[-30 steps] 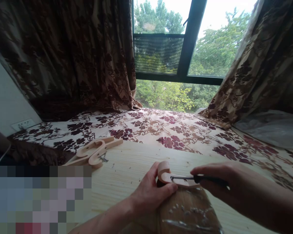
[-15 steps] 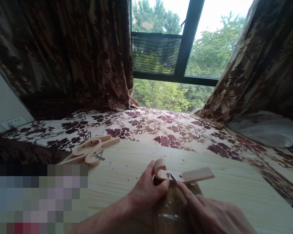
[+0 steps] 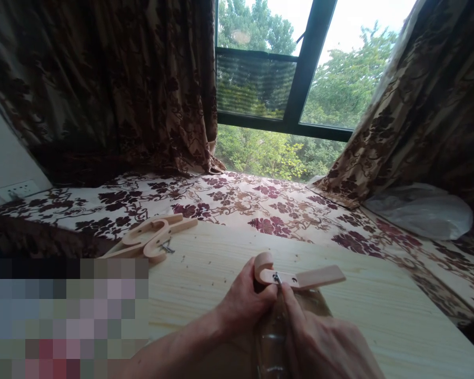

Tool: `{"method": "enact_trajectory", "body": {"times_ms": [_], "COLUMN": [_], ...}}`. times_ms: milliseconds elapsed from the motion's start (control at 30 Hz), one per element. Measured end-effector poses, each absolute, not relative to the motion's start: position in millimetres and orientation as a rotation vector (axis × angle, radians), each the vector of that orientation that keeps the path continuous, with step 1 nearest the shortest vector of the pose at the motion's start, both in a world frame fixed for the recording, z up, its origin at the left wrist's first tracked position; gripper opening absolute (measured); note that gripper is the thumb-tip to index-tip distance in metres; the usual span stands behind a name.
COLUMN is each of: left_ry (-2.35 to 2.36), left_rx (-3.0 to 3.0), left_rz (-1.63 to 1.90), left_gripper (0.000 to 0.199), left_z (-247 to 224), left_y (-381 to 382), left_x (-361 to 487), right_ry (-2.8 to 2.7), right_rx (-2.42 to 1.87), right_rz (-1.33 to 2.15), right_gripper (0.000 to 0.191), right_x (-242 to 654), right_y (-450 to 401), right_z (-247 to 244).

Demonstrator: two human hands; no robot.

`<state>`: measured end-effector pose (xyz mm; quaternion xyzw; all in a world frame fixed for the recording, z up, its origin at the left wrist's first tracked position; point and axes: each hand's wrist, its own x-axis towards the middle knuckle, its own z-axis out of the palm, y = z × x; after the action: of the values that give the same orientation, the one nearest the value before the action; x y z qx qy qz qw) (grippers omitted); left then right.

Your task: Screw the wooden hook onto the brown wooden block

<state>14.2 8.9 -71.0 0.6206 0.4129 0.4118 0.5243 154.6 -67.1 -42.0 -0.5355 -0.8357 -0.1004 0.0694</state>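
My left hand [image 3: 248,300] is closed around the curled end of a pale wooden hook-shaped piece [image 3: 319,277], its thumb along the near side. Two dark holes show in the flat part, and a screw [image 3: 275,276] sits in the left one. Closed low over the front of the piece, my right hand [image 3: 319,337] grips a screwdriver [image 3: 279,281]. Its thin metal shaft meets the screw, with the index finger stretched along it; the handle is hidden. Beneath both hands is a brown, shiny, plastic-covered object [image 3: 272,342] whose kind I cannot make out.
More curved wooden pieces [image 3: 154,242] lie at the board's left, with several loose screws [image 3: 168,246] beside them. The light wooden board [image 3: 205,284] borders a floral cloth [image 3: 237,200] below the window. A clear plastic bag [image 3: 422,210] rests at right.
The screwdriver tip and my right hand have shifted slightly left, onto the screw, and the shaft stands steeper. My left hand still holds the wooden piece. The view has shifted slightly.
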Motion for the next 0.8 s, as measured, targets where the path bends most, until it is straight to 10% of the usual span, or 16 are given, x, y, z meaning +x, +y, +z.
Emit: {"method": "enact_trajectory", "body": {"times_ms": [800], "left_ry": [0.946], "left_rx": [1.45], "left_rz": [1.013], "left_gripper": [0.019], "left_z": [-76], "left_y": [8], "left_x": [14], "right_ry": [-2.407], "right_rx": [-1.632], "right_rz": [-0.265], "right_gripper": [0.061], "right_x": [150], "right_y": [-64], "right_z": [-52]}}
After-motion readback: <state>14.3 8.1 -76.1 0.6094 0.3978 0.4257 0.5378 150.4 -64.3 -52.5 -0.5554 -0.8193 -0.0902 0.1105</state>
